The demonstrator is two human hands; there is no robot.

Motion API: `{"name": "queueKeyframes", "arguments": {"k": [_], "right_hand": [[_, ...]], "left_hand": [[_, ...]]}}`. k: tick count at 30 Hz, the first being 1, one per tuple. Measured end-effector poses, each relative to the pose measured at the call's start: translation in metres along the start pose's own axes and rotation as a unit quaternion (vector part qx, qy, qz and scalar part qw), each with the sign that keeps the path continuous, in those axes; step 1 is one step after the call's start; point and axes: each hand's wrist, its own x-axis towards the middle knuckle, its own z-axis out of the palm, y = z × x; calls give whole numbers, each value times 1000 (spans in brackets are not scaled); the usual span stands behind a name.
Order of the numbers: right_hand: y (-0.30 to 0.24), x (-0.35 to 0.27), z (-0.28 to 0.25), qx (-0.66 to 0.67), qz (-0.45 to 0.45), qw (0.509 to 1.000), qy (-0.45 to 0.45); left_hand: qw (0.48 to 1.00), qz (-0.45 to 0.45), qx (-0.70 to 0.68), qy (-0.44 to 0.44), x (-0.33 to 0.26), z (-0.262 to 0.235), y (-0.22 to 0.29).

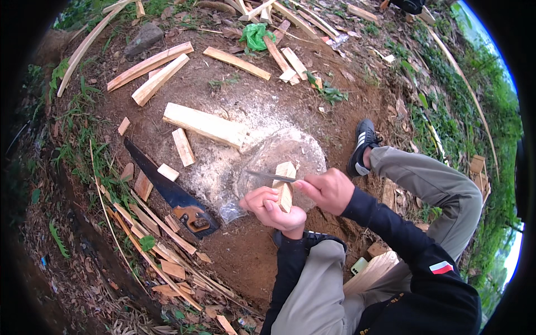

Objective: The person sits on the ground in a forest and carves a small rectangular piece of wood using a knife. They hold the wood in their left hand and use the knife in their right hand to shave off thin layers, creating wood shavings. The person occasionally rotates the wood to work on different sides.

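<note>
The left hand [272, 207] is curled tight around a small pale wooden block [285, 187], gripping its lower half so the upper end stands up above the fingers. The right hand [330, 190] is closed around the handle of a thin grey metal blade [269, 177], which reaches out leftward from that hand and lies against the top part of the block, just above the left hand's knuckles. Directly beyond both hands sits a round, flat tree stump [285, 153] dusted with pale sawdust. Further beyond the left hand lies a long pale split plank [205, 124] on the bare brown earth. To the left of the left hand, well apart, a hand saw with a dark blade and wooden handle [167, 190] lies on the ground among short wood offcuts. Beyond the right hand rests a black shoe [363, 146] on the person's outstretched leg.
</note>
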Motion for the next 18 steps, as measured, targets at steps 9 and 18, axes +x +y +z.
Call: {"name": "queueKeyframes", "arguments": {"k": [9,18], "right_hand": [[-1,-2,0,11,5,1000,7],[0,-3,-1,55,60,997,-5]], "left_hand": [[999,42,-2,9,0,4,-4],[999,38,-1,-23,4,9,0]]}}
